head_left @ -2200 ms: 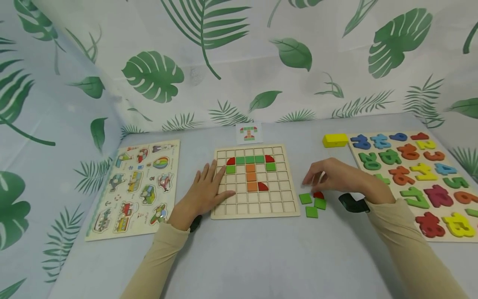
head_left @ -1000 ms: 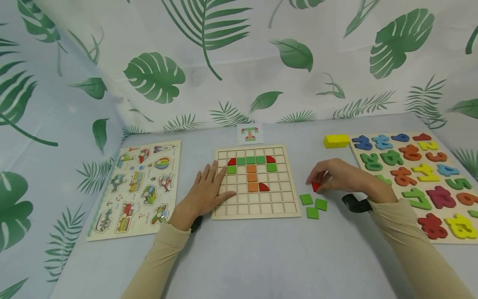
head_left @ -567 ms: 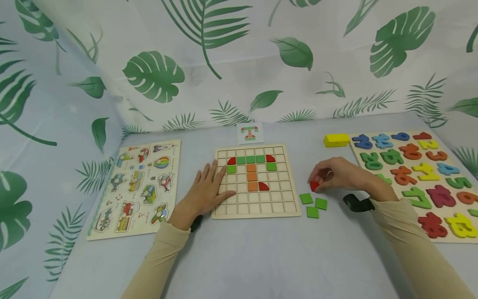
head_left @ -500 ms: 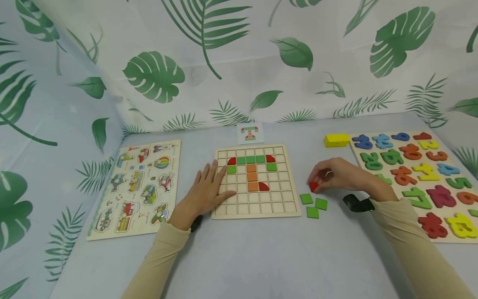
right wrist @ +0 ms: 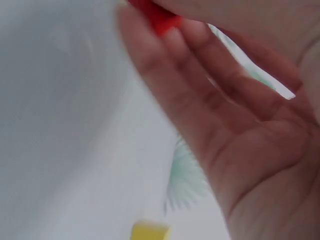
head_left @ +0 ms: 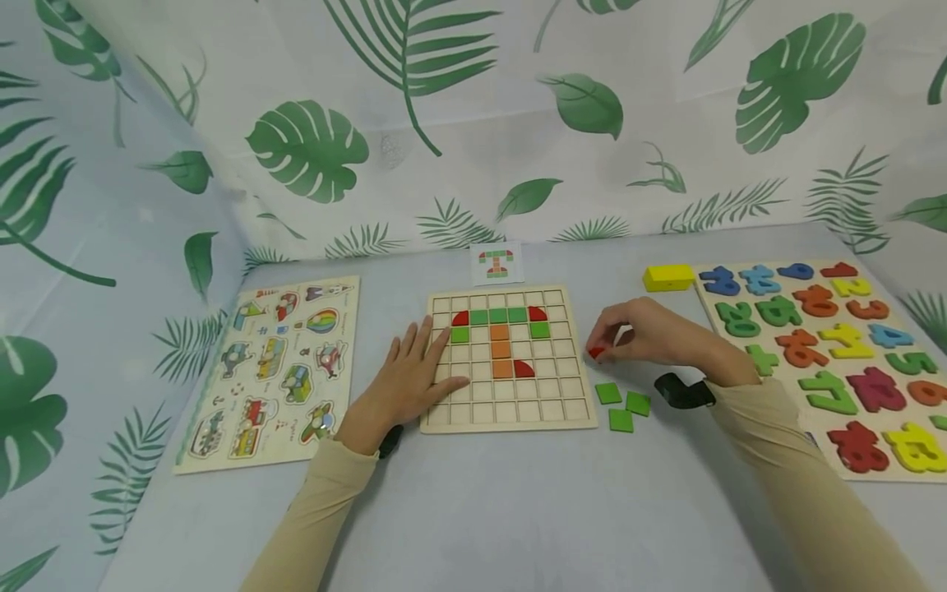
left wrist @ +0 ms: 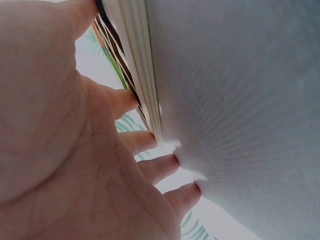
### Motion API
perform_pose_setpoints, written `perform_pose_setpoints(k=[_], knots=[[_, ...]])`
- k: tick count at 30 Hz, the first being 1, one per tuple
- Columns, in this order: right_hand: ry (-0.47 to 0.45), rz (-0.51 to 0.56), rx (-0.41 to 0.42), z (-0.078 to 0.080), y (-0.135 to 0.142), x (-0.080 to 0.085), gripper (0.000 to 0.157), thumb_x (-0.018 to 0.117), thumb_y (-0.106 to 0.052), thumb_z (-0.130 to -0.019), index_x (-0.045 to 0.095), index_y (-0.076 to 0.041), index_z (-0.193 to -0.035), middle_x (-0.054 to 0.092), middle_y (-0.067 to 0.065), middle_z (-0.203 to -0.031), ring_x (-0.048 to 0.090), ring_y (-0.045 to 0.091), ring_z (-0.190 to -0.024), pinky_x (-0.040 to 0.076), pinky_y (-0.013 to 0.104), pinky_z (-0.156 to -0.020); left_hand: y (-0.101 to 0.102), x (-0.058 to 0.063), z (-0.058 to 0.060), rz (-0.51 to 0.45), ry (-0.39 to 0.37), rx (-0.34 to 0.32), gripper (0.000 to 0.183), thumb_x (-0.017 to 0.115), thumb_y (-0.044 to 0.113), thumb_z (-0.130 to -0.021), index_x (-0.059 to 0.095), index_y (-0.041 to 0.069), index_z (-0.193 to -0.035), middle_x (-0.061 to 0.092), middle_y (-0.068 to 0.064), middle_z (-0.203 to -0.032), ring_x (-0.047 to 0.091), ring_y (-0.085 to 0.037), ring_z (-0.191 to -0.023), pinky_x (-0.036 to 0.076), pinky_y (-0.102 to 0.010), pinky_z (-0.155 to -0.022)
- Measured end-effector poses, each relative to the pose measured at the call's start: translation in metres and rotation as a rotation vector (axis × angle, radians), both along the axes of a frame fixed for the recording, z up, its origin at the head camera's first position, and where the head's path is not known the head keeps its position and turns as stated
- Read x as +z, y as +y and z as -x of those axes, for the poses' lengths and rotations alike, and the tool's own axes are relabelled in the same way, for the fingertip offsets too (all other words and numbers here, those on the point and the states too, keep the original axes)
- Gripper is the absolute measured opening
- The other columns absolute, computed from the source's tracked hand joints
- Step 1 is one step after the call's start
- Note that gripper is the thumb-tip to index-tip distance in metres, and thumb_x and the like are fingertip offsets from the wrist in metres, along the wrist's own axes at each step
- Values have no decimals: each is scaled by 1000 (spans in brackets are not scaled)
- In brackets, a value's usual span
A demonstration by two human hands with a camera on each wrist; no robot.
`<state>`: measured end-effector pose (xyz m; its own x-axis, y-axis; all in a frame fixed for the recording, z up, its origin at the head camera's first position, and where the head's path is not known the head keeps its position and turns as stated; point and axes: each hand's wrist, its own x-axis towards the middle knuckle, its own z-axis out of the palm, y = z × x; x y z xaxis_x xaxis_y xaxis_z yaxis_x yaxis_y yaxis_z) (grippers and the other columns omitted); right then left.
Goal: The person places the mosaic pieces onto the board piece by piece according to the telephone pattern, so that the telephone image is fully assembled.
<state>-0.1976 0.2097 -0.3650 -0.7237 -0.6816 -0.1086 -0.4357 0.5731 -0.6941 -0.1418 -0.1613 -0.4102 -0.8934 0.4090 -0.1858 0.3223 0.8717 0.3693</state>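
Note:
My right hand (head_left: 639,333) pinches a small red tile (head_left: 595,352) between thumb and fingers, just off the right edge of the wooden grid board (head_left: 510,417). In the right wrist view the red tile (right wrist: 162,20) shows between thumb and fingers, partly covered. Fingers spread, my left hand (head_left: 403,382) rests on the board's left edge; the left wrist view has its fingertips along that edge. On the board, red quarter-round tiles, green squares and orange squares (head_left: 501,351) form a T-like figure. Several loose green square tiles (head_left: 621,420) lie below my right hand.
A card (head_left: 496,263) with a coloured T figure lies behind the board. To the left is a picture puzzle board (head_left: 336,411); to the right, a number puzzle board (head_left: 814,411). A yellow block (head_left: 668,278) stands at the back right.
My right hand has picked up the red tile from among the loose green ones and moved it left toward the board. The left hand stays in place.

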Motion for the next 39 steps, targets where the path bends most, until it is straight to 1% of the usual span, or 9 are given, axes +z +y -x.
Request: perform_pose_setpoints(k=[4,7,10,13,18,21,30,35,39], knots=[[61,79,37,4,-25,6,17,79,6,-89,80,-6,-101,74,1,-101,70,20,-93,62,36,-85,0,0,1,3,3,-3,87,53,53,-107,14,4,-168,-1,-27,-172,1,-49,-158,6,-64,-125],[91,115,65,8,-46,8,18,77,8,-90,80,-3,-104,74,4,-102,72,23,-94,62,38,-85,1,1,1,5,3,-5,87,53,53,-107,15,4,-168,-1,-27,-172,1,-48,-158,6,-64,-125],[98,145,94,11,-67,9,18,76,8,-91,80,-1,-106,73,6,-102,72,24,-93,62,38,-85,1,1,2,2,-2,-3,87,53,53,-107,14,5,-168,-1,-27,-172,0,-48,-158,6,-63,-125],[105,168,141,12,-85,7,19,76,7,-91,81,-1,-108,73,6,-101,72,23,-94,62,37,-86,1,1,2,5,-3,2,87,53,54,-107,14,5,-168,-1,-26,-172,0,-48,-158,6,-63,-125],[100,183,215,12,-110,2,17,76,8,-91,82,-1,-104,74,6,-100,73,23,-96,61,35,-87,2,2,2,20,3,9,87,53,55,-107,15,6,-168,-1,-25,-173,1,-48,-158,7,-63,-126],[71,180,236,12,-118,-2,15,76,8,-91,82,0,-102,75,7,-101,74,23,-98,61,34,-88,2,2,2,29,6,7,87,52,56,-107,15,6,-168,0,-25,-173,2,-48,-158,7,-64,-125],[74,158,238,12,-127,-7,15,76,7,-92,82,-1,-102,76,5,-100,72,21,-97,60,35,-88,0,1,3,30,-4,10,87,51,56,-107,14,7,-169,-2,-24,-173,0,-47,-158,7,-63,-126],[87,109,255,12,-133,-13,13,76,4,-93,83,-3,-101,75,2,-98,70,17,-95,59,31,-87,-1,0,2,24,-5,5,87,51,56,-107,15,6,-168,-2,-24,-173,0,-47,-158,7,-63,-125],[98,87,256,10,-135,-15,13,77,4,-92,83,-3,-101,75,1,-97,70,15,-94,59,31,-87,-2,-1,2,16,-7,8,87,52,55,-107,16,6,-168,-2,-25,-173,1,-48,-158,7,-64,-125]])
